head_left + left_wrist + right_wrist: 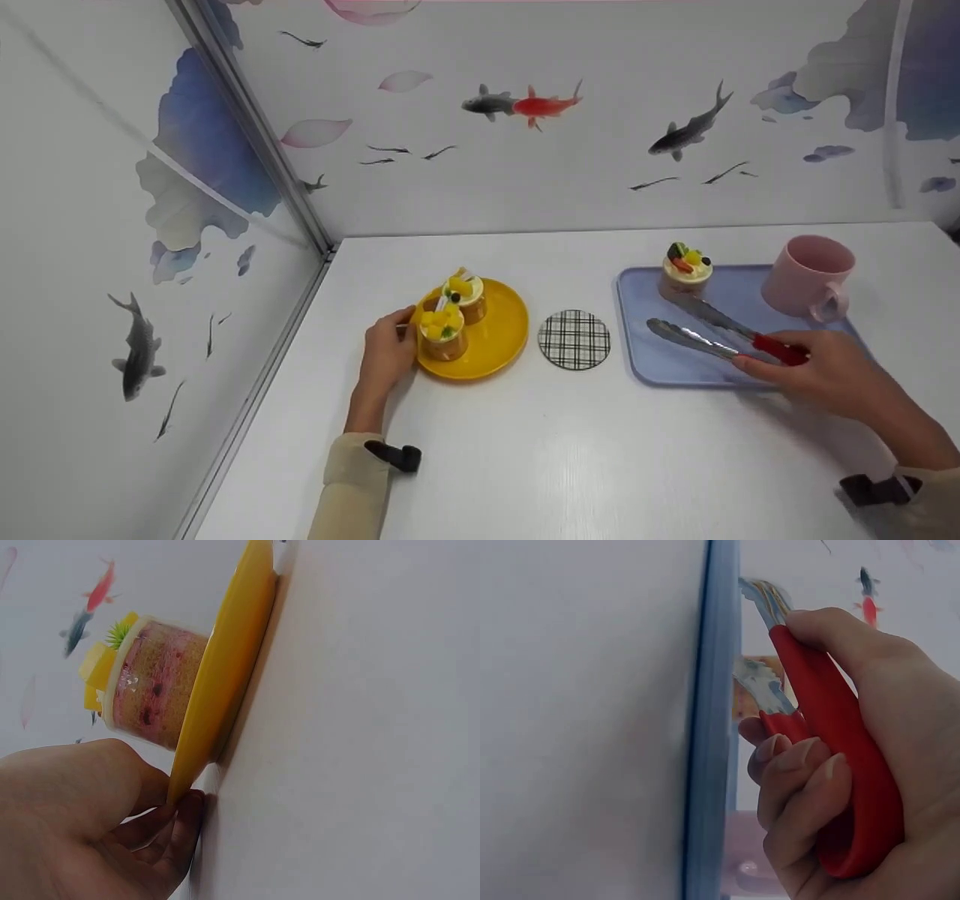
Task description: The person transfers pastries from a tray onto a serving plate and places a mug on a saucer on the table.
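My left hand [388, 351] pinches the left rim of a yellow plate [499, 330], thumb above and fingers beneath, as the left wrist view shows. On the plate stand two fruit-topped dessert cups: a front cup [442, 334] with mango cubes and a back cup [466, 300] partly behind it. My right hand [832, 371] grips metal tongs [832, 712] by their red handles. The tongs' arms are spread over the blue tray [649, 367], one tip close to a third dessert cup [685, 274] topped with mixed fruit at the tray's back left.
A pink mug [806, 274] stands at the tray's back right, its handle towards me. Between plate and tray lies a round plaid coaster [575, 340]. White walls [525, 187] painted with fish rise behind and to the left of the white table [562, 457].
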A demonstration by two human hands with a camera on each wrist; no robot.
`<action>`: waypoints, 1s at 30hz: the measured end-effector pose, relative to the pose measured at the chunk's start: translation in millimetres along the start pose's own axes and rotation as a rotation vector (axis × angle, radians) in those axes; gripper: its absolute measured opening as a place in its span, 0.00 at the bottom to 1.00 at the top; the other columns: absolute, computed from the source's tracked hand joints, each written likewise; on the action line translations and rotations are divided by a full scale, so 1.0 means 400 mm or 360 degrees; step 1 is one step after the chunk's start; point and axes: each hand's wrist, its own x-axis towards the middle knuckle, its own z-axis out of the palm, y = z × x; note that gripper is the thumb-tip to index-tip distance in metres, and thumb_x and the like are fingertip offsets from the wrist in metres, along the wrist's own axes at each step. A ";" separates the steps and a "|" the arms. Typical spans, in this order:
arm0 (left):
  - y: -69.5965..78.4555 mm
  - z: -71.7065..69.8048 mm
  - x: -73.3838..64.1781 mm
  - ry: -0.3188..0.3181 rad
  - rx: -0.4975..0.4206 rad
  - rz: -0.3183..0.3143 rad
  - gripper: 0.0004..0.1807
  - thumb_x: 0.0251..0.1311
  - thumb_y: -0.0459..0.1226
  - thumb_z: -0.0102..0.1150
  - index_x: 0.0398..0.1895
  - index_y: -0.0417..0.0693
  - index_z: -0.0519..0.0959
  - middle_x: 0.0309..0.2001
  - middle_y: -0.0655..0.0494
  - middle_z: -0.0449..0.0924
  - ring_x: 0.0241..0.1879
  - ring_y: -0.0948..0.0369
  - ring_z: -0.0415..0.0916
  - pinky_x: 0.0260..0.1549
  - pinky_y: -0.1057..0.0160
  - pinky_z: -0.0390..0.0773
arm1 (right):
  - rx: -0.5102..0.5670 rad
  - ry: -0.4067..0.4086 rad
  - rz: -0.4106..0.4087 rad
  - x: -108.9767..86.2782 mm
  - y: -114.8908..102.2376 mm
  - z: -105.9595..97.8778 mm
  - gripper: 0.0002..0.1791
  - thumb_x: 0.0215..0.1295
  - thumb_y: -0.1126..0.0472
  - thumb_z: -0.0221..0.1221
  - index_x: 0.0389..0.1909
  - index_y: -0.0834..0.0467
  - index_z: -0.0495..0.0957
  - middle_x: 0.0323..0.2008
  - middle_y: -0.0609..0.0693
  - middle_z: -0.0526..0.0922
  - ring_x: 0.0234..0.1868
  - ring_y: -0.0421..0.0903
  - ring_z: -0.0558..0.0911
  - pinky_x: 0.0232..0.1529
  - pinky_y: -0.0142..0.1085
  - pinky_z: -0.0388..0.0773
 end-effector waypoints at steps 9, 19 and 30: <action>0.002 -0.004 -0.002 -0.0005 0.0003 -0.0005 0.25 0.83 0.35 0.53 0.79 0.47 0.73 0.73 0.48 0.78 0.69 0.52 0.79 0.72 0.52 0.80 | -0.0045 -0.0049 0.0070 -0.009 0.023 -0.050 0.54 0.63 0.25 0.67 0.64 0.73 0.80 0.46 0.68 0.81 0.45 0.62 0.76 0.30 0.39 0.82; -0.002 -0.002 0.000 0.0012 0.0020 0.0032 0.24 0.83 0.35 0.52 0.78 0.45 0.73 0.73 0.45 0.79 0.68 0.51 0.81 0.69 0.53 0.83 | -0.0040 0.0019 0.0094 -0.015 0.031 -0.055 0.52 0.66 0.25 0.65 0.60 0.74 0.79 0.43 0.67 0.82 0.43 0.60 0.77 0.28 0.39 0.79; 0.002 0.000 -0.002 0.0002 -0.0022 -0.0007 0.24 0.83 0.36 0.53 0.79 0.47 0.73 0.73 0.48 0.78 0.67 0.53 0.80 0.69 0.54 0.83 | -0.0002 0.0193 0.0164 0.005 0.029 -0.013 0.52 0.67 0.24 0.63 0.65 0.71 0.76 0.49 0.73 0.78 0.47 0.68 0.75 0.28 0.40 0.83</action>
